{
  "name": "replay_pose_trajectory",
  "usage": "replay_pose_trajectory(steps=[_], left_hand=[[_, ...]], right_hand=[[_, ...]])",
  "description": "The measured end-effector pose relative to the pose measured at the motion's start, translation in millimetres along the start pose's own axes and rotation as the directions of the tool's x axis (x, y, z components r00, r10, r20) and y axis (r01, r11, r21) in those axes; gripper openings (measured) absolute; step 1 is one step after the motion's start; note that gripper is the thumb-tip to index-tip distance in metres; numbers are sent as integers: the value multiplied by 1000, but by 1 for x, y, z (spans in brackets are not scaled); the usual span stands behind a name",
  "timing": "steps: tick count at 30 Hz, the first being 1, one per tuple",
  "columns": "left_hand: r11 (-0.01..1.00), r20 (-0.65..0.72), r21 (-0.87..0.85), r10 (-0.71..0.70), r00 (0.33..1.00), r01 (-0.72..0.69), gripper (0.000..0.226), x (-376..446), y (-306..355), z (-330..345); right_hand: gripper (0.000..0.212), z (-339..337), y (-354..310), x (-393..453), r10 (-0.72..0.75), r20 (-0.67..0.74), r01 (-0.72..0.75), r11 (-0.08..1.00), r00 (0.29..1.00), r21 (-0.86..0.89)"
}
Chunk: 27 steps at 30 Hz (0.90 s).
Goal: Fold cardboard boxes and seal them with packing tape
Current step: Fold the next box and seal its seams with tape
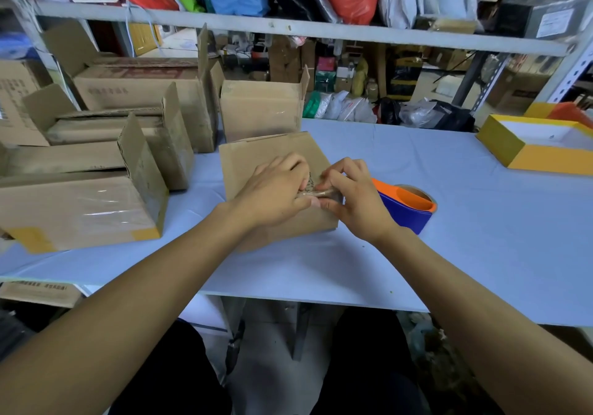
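We are working at the centre of the frame on a small brown cardboard box [272, 157] lying closed on the pale blue counter [449, 222]. Our left hand [272, 196] is curling its fingers over the box top and pinching a strip of clear packing tape [316, 191]; our right hand [353, 199] is pinching the same strip from the other side, thumb and fingertips closed on it. The two hands are almost touching. Just right of the right hand, the orange-and-blue tape dispenser [407, 207] is resting on the counter.

Risks, as we judge them: the clear strip is looking bunched between the fingers, so it may be folding onto itself or sticking to skin rather than cardboard. Pulling unevenly could lay it crooked off the seam, which the hands are hiding. The light box could also slide, since nothing is bracing it.

Containers: at the left of the frame, several open brown cartons [128, 119] are standing with flaps up; we cannot tell what they hold. A taped flat carton [80, 209] is lying at lower left. At the right edge, a yellow tray-like box [513, 154] is showing a white interior, apparently bare.
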<state>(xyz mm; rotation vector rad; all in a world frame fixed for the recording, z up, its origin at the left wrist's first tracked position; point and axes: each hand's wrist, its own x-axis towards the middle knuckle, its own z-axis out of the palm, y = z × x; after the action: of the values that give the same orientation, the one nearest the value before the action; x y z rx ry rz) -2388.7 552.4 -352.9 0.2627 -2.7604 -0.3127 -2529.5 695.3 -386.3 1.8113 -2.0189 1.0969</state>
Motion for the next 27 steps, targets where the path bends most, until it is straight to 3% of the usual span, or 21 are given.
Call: replay_pose_trajectory(steps=[5, 8, 11, 14, 20, 24, 27], left_hand=[[999, 26, 47, 4, 1000, -5, 26, -3, -1, 3], [997, -40, 54, 51, 998, -49, 27, -4, 4, 2], [990, -150, 80, 124, 981, -113, 43, -6, 12, 0], [988, -191, 83, 148, 970, -134, 41, -8, 20, 3], [999, 16, -36, -14, 1000, 15, 27, 0, 7, -8], [991, 72, 128, 37, 997, -46, 41, -5, 9, -5], [966, 121, 253, 20, 992, -50, 54, -6, 12, -4]], right_hand=[[5, 2, 0, -4, 45, -30, -44, 999, 999, 32], [7, 4, -2, -5, 52, -57, -49, 997, 997, 57], [11, 4, -5, -5, 53, -66, -48, 995, 996, 85], [11, 1, -4, -6, 76, -56, -70, 993, 996, 100], [27, 4, -4, -9, 76, -45, -76, 997, 996, 15], [49, 4, 3, -16, -2, 45, 8, 991, 999, -131], [51, 3, 0, -17, 4, 60, 5, 989, 998, -147]])
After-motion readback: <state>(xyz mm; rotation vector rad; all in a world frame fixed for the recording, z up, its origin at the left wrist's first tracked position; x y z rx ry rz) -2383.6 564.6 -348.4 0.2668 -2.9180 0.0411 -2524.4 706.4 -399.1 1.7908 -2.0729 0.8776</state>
